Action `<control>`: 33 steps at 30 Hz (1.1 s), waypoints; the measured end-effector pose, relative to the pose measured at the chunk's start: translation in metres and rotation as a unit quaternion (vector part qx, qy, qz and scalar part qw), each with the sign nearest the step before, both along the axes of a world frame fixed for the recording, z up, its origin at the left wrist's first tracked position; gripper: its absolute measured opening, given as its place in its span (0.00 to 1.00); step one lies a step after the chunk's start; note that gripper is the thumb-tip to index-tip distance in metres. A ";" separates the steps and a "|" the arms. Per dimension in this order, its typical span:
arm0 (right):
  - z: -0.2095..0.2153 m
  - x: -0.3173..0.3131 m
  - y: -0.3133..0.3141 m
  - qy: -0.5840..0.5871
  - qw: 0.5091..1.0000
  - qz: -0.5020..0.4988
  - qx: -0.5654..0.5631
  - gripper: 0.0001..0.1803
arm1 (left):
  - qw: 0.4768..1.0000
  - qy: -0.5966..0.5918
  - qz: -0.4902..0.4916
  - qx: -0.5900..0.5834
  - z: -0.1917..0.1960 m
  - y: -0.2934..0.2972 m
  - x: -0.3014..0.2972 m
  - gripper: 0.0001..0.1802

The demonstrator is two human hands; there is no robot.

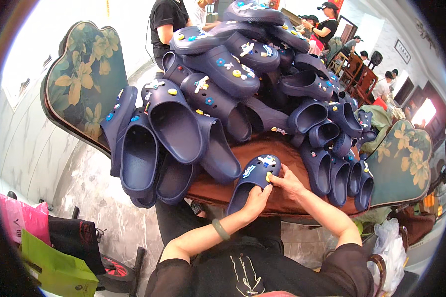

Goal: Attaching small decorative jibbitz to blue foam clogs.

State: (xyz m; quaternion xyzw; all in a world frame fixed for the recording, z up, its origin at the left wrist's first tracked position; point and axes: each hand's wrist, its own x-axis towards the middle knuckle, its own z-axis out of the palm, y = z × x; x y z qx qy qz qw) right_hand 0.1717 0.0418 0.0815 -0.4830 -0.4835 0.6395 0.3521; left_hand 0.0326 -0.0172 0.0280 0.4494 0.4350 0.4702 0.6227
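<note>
Gripping navy clog (258,173) at opening's rim with left hand (255,202), by near edge of brown cloth (270,147). Holding clog's right side, nearer toe, with right hand (289,183), touching yellow charm (269,177). Slanting lengthwise from upper-right toe to lower-left opening.

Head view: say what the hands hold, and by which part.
A dark blue clog: the left hand grips it beside the foot opening; the right hand holds the side of its upper, at the yellow charm.
</note>
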 end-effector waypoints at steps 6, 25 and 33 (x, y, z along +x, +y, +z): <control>0.015 0.014 0.003 -0.011 0.994 0.098 -0.049 0.47 | 0.999 0.023 0.027 0.018 -0.005 -0.006 0.009 0.20; 0.000 -0.004 -0.015 0.059 0.997 -0.045 -0.025 0.48 | 0.998 -0.043 0.047 0.020 0.001 -0.006 0.011 0.17; -0.002 0.020 -0.002 0.054 0.996 0.033 -0.061 0.49 | 0.999 -0.041 0.029 0.016 0.000 -0.009 0.012 0.20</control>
